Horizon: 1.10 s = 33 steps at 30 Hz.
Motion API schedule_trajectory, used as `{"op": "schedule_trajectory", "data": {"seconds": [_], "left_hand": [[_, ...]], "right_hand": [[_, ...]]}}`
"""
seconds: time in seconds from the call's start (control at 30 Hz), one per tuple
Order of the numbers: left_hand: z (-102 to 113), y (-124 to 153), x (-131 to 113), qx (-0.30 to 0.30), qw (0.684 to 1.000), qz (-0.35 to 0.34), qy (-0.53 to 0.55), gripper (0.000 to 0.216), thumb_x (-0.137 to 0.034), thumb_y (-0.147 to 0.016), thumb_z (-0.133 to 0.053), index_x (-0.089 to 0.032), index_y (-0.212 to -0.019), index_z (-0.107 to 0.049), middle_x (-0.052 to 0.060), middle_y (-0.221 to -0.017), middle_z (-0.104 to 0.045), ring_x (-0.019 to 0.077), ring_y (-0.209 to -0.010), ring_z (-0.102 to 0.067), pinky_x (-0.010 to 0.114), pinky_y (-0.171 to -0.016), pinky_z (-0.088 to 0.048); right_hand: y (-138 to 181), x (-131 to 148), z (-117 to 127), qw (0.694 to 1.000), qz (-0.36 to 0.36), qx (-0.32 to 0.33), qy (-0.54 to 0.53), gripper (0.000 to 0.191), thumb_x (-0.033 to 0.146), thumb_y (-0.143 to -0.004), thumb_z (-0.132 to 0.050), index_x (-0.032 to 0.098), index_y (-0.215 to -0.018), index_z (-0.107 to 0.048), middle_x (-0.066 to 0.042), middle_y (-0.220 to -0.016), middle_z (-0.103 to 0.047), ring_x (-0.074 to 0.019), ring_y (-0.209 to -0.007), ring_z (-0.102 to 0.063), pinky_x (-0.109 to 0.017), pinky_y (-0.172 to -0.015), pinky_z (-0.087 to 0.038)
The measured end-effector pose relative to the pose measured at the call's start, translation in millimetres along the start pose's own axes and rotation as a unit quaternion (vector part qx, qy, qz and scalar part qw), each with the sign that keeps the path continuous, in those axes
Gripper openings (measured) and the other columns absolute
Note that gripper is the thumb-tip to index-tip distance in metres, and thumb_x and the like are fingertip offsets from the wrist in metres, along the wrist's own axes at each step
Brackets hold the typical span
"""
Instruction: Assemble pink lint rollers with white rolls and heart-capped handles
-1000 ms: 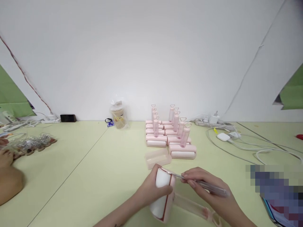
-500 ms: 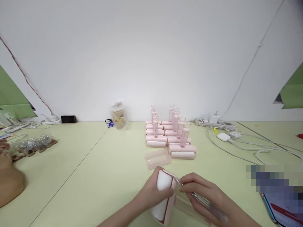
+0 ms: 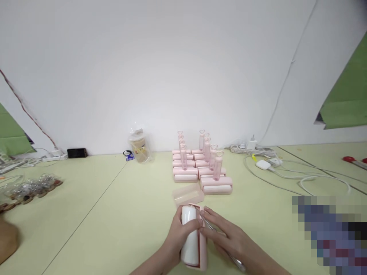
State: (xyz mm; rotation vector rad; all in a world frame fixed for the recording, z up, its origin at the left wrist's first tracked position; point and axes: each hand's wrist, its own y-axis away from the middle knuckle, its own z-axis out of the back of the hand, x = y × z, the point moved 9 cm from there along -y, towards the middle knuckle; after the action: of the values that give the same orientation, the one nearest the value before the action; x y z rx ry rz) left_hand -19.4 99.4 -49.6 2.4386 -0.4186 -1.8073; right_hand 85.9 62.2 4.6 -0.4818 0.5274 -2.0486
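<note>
The left hand (image 3: 180,231) is wrapped around a pink roller (image 3: 203,248), its thumb lying across the white roll (image 3: 189,250) seated in the pink frame. That roller is held at the near middle of the worktop (image 3: 114,210), its long side running roughly from 12 to 6 o'clock. The right hand (image 3: 229,238) grasps a slim metal tool (image 3: 236,261), its handle slanting back toward 4 o'clock, while the fingertips rest against the frame's right edge; the tool's tip is at the far end, by the gap beside the roll. Taking the held roller as the clock's centre, a translucent pinkish cover (image 3: 187,194) lies just beyond it at 12. Past the cover, from 12 to 1, matching pink rollers (image 3: 216,185) stand in two columns, their heart-topped handles upright. At 11 a bagged cup (image 3: 139,149) sits near the wall, with a small blue packet (image 3: 130,157) just beside it. A black phone-like object (image 3: 77,153) is at 10, and clear items with brown bases (image 3: 34,188) cluster between 9 and 10. A white power strip (image 3: 258,152) lies between 1 and 2, a white adapter (image 3: 263,164) with cables at 2, and a red-handled tool (image 3: 349,159) between 2 and 3.
</note>
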Motion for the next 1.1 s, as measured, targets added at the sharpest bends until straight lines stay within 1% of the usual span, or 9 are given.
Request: {"op": "schedule_trajectory", "data": {"seconds": [0.1,0.2,0.4,0.6,0.7,0.8,0.9,1.03,1.1], "left_hand": [[2,-1,-5,-0.006,1.0,-0.014,-0.027,0.032,-0.024,-0.066,-0.069,-0.018,-0.09,-0.049,-0.001,-0.073,-0.055,0.0136,-0.066,-0.053,0.024,-0.061,-0.044],[3,0,-4,-0.015,0.999,-0.013,-0.028,0.03,-0.024,-0.066,-0.069,-0.019,-0.088,-0.048,-0.002,-0.072,-0.054,0.0122,-0.063,-0.052,0.024,-0.059,-0.044],[1,5,-4,-0.033,0.999,-0.03,0.002,0.031,-0.024,-0.065,-0.07,-0.021,-0.086,-0.047,-0.005,-0.07,-0.054,0.0098,-0.059,-0.053,0.022,-0.059,-0.045],[4,2,-4,-0.034,0.993,0.062,0.096,0.032,-0.031,-0.071,-0.058,-0.019,-0.094,-0.04,0.005,-0.08,-0.063,0.0202,-0.068,-0.063,0.033,-0.057,-0.051],[14,-2,-24,-0.041,0.999,0.01,0.035,0.033,-0.031,-0.071,-0.06,-0.02,-0.091,-0.037,0.001,-0.069,-0.061,0.0185,-0.069,-0.063,0.031,-0.062,-0.051],[22,-2,-48,-0.045,0.99,-0.066,-0.114,0.036,-0.038,-0.072,-0.059,-0.022,-0.092,-0.034,-0.006,-0.061,-0.054,0.0129,-0.048,-0.055,0.026,-0.049,-0.046],[27,1,-72,-0.067,0.939,-0.129,-0.311,0.028,-0.04,-0.078,-0.049,-0.022,-0.094,-0.036,-0.004,-0.065,-0.054,0.0138,-0.05,-0.054,0.025,-0.05,-0.042],[17,1,-102,-0.09,0.819,-0.185,-0.536,0.021,-0.037,-0.079,-0.043,-0.023,-0.095,-0.041,-0.001,-0.072,-0.06,0.019,-0.065,-0.058,0.025,-0.055,-0.037],[8,-5,-111,-0.081,0.76,-0.191,-0.616,0.02,-0.035,-0.078,-0.044,-0.024,-0.094,-0.044,0.0,-0.075,-0.062,0.0201,-0.068,-0.06,0.024,-0.054,-0.035]], "right_hand": [[2,3,-8,0.997,-0.007,0.003,0.077,0.042,0.01,-0.086,-0.037,0.023,-0.125,-0.047,-0.015,-0.128,-0.052,-0.0153,-0.073,-0.068,-0.023,-0.056,-0.054],[2,9,-15,0.993,-0.004,0.002,0.121,0.042,0.007,-0.086,-0.029,0.017,-0.121,-0.05,-0.02,-0.118,-0.058,-0.0103,-0.047,-0.059,-0.021,-0.039,-0.047],[-1,21,-4,0.983,0.002,-0.042,0.178,0.037,0.006,-0.087,-0.028,0.015,-0.11,-0.055,-0.019,-0.106,-0.064,-0.0097,-0.042,-0.056,-0.019,-0.036,-0.042],[1,8,7,0.991,-0.039,-0.047,0.123,0.036,0.007,-0.084,-0.029,0.017,-0.11,-0.052,-0.019,-0.11,-0.062,-0.0083,-0.036,-0.053,-0.019,-0.033,-0.04],[-4,0,9,0.996,-0.064,-0.027,0.047,0.035,0.008,-0.085,-0.029,0.019,-0.108,-0.053,-0.016,-0.111,-0.062,-0.0086,-0.039,-0.057,-0.019,-0.035,-0.041],[-10,-2,9,0.996,-0.084,0.023,-0.027,0.027,0.013,-0.085,-0.037,0.022,-0.097,-0.059,-0.008,-0.104,-0.067,-0.0158,-0.065,-0.067,-0.025,-0.057,-0.052],[-16,-5,23,0.985,-0.117,0.0,-0.128,0.025,0.017,-0.086,-0.042,0.024,-0.103,-0.058,-0.005,-0.102,-0.068,-0.0182,-0.093,-0.064,-0.028,-0.079,-0.05],[-24,-25,34,0.922,-0.234,-0.045,-0.306,0.025,0.029,-0.089,-0.042,0.024,-0.109,-0.057,-0.005,-0.102,-0.067,-0.0181,-0.093,-0.064,-0.025,-0.078,-0.052],[-35,-28,35,0.894,-0.246,-0.053,-0.371,0.025,0.033,-0.089,-0.043,0.023,-0.106,-0.059,-0.006,-0.101,-0.067,-0.0196,-0.091,-0.065,-0.028,-0.079,-0.052]]}}
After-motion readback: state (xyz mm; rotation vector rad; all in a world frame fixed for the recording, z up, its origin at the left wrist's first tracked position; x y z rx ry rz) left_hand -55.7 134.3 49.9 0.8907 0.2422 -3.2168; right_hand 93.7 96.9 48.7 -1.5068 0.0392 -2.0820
